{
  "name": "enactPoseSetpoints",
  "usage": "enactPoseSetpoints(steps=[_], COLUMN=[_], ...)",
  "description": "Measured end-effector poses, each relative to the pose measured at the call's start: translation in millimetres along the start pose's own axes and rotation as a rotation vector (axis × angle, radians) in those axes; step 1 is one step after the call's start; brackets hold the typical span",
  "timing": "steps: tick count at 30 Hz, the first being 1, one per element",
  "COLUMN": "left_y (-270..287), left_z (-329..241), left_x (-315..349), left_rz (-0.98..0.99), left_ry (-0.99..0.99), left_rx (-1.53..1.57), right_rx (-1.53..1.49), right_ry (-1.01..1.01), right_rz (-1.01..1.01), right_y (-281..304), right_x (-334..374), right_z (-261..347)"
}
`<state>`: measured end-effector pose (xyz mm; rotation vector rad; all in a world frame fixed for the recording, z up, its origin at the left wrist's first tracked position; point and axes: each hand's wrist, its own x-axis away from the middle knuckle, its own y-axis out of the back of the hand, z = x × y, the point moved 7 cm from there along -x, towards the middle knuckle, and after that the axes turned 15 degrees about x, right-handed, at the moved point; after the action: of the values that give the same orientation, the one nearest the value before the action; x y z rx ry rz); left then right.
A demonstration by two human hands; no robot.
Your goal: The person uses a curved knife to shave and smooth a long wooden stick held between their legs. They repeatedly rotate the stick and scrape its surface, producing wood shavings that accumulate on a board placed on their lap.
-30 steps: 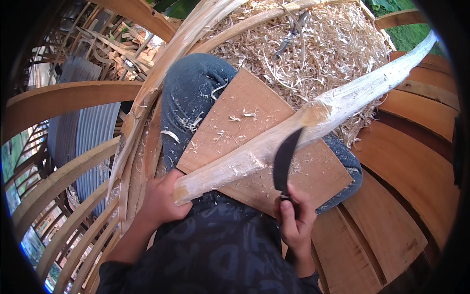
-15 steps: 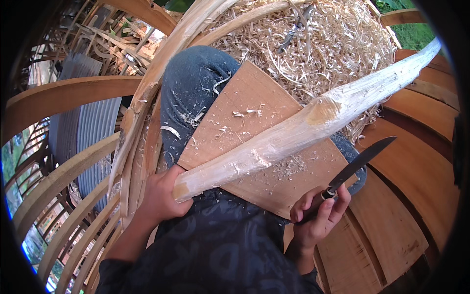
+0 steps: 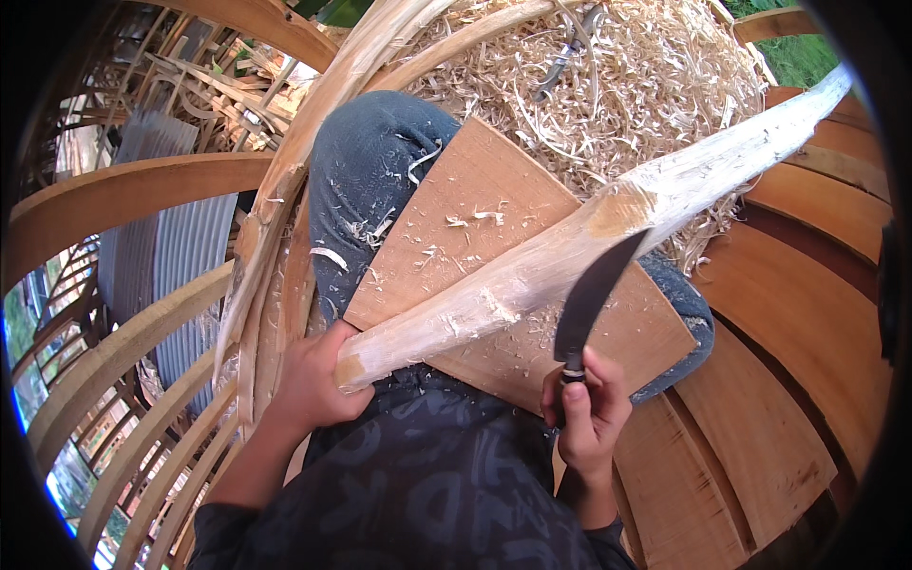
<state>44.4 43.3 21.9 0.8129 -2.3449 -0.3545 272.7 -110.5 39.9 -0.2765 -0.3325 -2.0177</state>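
A long, pale, peeled wooden pole (image 3: 446, 318) slants across my lap, its far end reaching up to the right. Around its near end my left hand (image 3: 325, 378) is closed, thumb on the underside. My right hand (image 3: 591, 408) grips the dark handle of a knife (image 3: 594, 299). The broad, dark blade points up and slightly right, its tip over or near the pole's middle; whether it touches cannot be made out. Beneath the pole a flat brown board (image 3: 437, 214) rests on my thighs, with small shavings scattered over it.
A heap of curled wood shavings (image 3: 655, 85) lies beyond my knees, with another dark-bladed tool (image 3: 568, 52) on it. Curved wooden ribs (image 3: 133, 195) rise at the left beside corrugated sheets (image 3: 190, 285). Wide planks (image 3: 760, 437) curve along the right.
My right hand has moved left with the knife, and the blade has swung more upright, toward the pole. My left hand and the pole have stayed nearly still.
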Motion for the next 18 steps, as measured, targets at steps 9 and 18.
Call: enactPoseSetpoints(steps=[9,18], left_y=[-2,-4], left_z=[0,-8], left_x=[-2,-6], left_rz=[0.013,0.015], left_ry=[0.000,0.029], left_rx=[0.028,0.026], right_rx=[0.111,-0.106], right_ry=[-0.031,-0.151], right_rz=[0.121,0.089], right_y=[-13,-14], right_x=[-5,-1], right_z=[-2,-8])
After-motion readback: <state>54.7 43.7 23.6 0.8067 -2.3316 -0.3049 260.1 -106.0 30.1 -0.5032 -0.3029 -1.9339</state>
